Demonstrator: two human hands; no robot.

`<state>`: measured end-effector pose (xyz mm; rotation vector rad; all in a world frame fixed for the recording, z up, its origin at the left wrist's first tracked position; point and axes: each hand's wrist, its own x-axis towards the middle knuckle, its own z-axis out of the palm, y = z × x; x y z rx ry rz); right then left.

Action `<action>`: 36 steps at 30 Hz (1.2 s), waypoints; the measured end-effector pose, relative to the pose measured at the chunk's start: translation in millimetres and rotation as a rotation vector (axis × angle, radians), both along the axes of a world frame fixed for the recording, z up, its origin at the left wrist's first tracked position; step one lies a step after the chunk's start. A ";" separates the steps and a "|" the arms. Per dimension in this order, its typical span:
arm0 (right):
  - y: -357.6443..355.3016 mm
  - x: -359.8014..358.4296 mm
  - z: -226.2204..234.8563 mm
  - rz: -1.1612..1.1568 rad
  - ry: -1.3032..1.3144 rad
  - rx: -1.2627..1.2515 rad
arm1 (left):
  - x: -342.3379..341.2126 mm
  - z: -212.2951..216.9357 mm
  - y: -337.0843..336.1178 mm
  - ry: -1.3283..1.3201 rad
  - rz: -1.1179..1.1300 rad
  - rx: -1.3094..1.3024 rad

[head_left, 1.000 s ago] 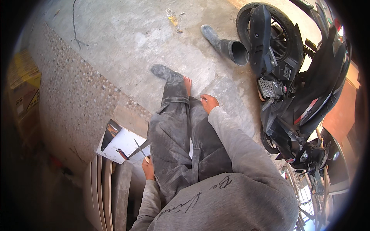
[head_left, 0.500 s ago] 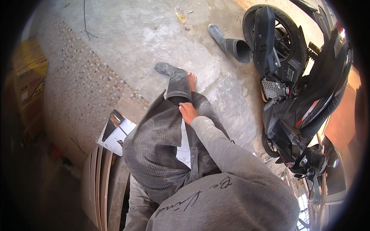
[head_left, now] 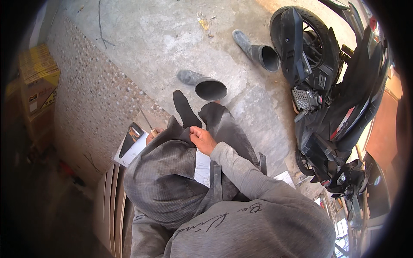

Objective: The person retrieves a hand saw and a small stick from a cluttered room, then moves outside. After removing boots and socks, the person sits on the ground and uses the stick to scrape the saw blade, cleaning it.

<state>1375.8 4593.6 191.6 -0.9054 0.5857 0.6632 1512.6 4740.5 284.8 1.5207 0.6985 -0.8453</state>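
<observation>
My right hand (head_left: 203, 139) grips the raised hem of my dark trouser leg (head_left: 161, 157) in a pinch. Partly hidden by that leg, my left hand (head_left: 150, 137) is closed on a thin metal tool (head_left: 147, 118) with a tan handle; its exact kind is unclear. Out of the trouser leg reaches my left foot in a black sock (head_left: 184, 107). A grey rubber boot (head_left: 211, 89) stands just beyond it with its mouth toward me, hiding most of my other foot. The matching boot (head_left: 269, 59) is farther right.
A black motorcycle (head_left: 335, 99) takes up the right side. Left of my knee, a dark tool with an orange-brown handle (head_left: 136, 130) lies on a white board (head_left: 124, 160). Stacked panels (head_left: 112, 202) stand lower left, and yellow-brown cartons (head_left: 41, 86) at the far left.
My left foot has come out of the boot and drawn back. My right hand has gone from the boot's top to the trouser hem. My left hand has come into view with the thin tool.
</observation>
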 end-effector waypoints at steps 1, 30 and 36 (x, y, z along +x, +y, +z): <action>-1.8 9.9 19.5 -0.141 0.058 0.127 | 4.5 2.1 5.4 0.001 0.030 0.014; -40.4 105.6 -113.3 0.410 -0.296 -1.095 | 14.0 26.6 40.9 0.013 -0.141 0.054; -37.5 105.8 -90.0 -0.010 0.111 -0.212 | 7.8 27.6 45.1 0.003 -0.125 0.060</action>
